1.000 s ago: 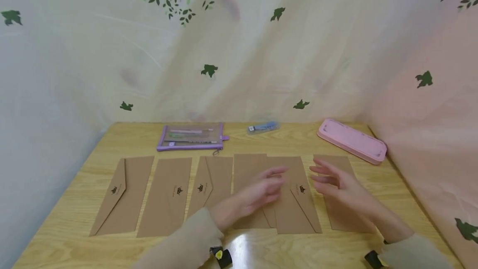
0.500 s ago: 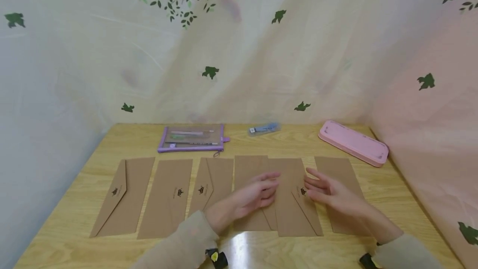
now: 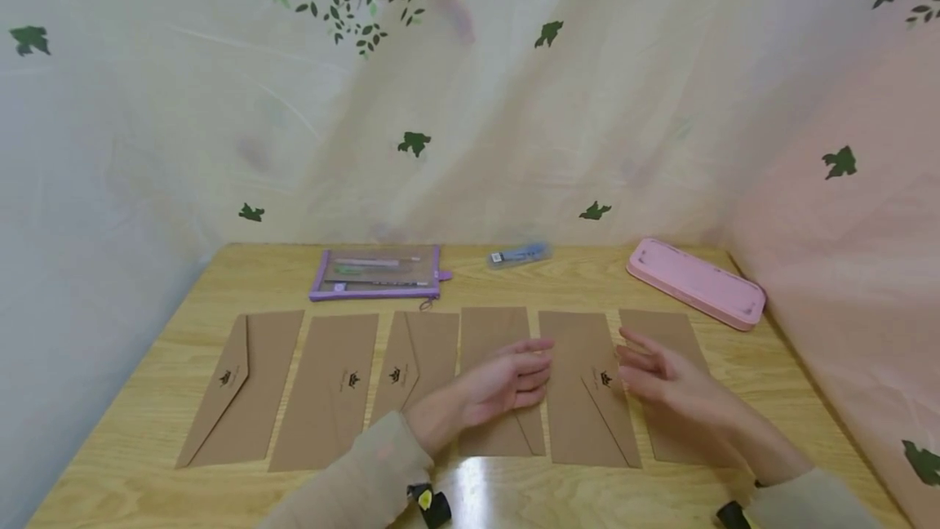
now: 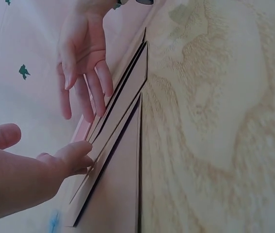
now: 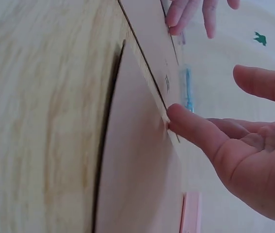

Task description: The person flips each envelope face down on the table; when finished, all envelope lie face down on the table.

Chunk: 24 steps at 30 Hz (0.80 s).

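Several brown kraft envelopes lie in a row, long sides front to back. In the head view, my left hand is over the third envelope from the right, its fingertips by the left edge of the second envelope from the right, which has a crown print and a slanted flap. My right hand has its fingertips by that envelope's right edge and partly covers the rightmost envelope. Both hands hold nothing, palms facing each other, fingers loosely extended. In the right wrist view, the right fingertips touch or nearly touch envelope edges.
Behind the row lie a purple-edged mesh pencil pouch, a small blue item in clear packaging and a pink pencil case. More envelopes continue leftward. Printed cloth hangs at the table's back and right side.
The second envelope from the right has shifted right, leaving a narrow gap beside its left neighbour. My right hand moved left onto its edge, then back right. My left hand drew slightly left early on.
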Motion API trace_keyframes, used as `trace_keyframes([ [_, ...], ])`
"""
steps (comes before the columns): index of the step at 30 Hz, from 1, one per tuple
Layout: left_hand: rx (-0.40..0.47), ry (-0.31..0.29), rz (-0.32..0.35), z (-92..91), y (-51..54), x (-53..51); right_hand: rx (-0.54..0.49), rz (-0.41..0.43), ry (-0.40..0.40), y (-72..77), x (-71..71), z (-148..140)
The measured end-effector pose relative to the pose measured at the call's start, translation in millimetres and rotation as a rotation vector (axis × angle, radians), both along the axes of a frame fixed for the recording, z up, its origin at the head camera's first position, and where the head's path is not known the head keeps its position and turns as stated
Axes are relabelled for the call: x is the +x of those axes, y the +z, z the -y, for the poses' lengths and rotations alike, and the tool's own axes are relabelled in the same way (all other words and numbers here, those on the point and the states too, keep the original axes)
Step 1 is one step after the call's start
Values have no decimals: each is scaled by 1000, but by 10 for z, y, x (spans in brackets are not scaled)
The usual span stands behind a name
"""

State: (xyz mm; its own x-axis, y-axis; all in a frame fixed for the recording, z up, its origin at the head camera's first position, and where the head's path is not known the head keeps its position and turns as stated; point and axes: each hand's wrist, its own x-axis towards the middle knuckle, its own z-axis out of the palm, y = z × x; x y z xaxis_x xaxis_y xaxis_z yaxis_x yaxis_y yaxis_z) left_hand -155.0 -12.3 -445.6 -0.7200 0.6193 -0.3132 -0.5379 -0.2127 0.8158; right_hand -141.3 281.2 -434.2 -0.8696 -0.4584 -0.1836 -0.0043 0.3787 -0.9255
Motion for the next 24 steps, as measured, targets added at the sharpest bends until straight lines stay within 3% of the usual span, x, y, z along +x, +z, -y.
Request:
trace_keyframes([
  [9, 29, -2, 27, 7, -34, -20, -151, 100, 21, -6, -33, 31],
  [24, 20, -17, 28, 97, 5, -43, -151, 190, -27, 48, -62, 32],
])
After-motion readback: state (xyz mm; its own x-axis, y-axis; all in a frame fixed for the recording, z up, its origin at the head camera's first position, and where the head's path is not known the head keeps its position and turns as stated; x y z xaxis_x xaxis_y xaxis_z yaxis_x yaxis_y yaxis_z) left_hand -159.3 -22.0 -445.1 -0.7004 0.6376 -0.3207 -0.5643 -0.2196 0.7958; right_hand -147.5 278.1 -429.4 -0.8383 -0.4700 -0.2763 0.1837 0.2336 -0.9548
